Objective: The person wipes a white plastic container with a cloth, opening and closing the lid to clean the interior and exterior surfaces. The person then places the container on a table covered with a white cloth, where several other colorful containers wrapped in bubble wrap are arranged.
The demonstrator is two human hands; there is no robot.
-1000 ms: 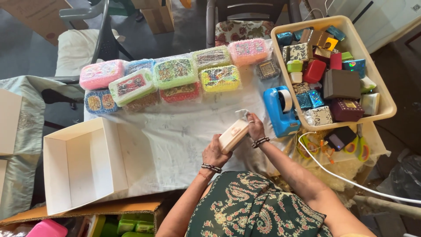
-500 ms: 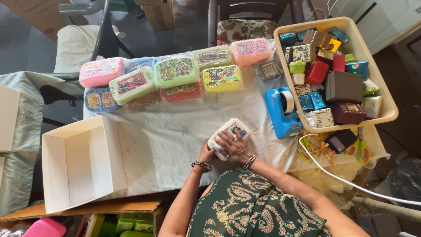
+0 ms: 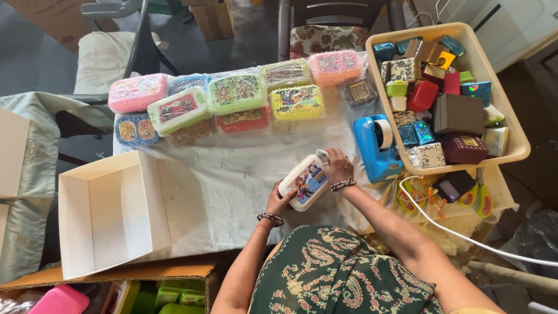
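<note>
A small white plastic lunch box [image 3: 304,181] with a colourful picture on its lid lies tilted over the white cloth [image 3: 232,174]. My left hand [image 3: 278,202] grips its near end from below. At its far end, my right hand [image 3: 337,166] rests on the top corner, fingers curled on it. Both wrists wear beaded bracelets. A blue tape dispenser [image 3: 376,145] stands just right of my right hand.
Several colourful wrapped lunch boxes [image 3: 235,93] line the back of the table. A beige tray [image 3: 511,122] of small gift boxes sits at the right. An open white carton [image 3: 110,209] lies at left. Scissors [image 3: 479,200] and a white cable [image 3: 453,232] lie at the right edge.
The box was turned from its plain side to show the pictured lid. Both hands shifted with it, and the right hand now sits on its far corner.
</note>
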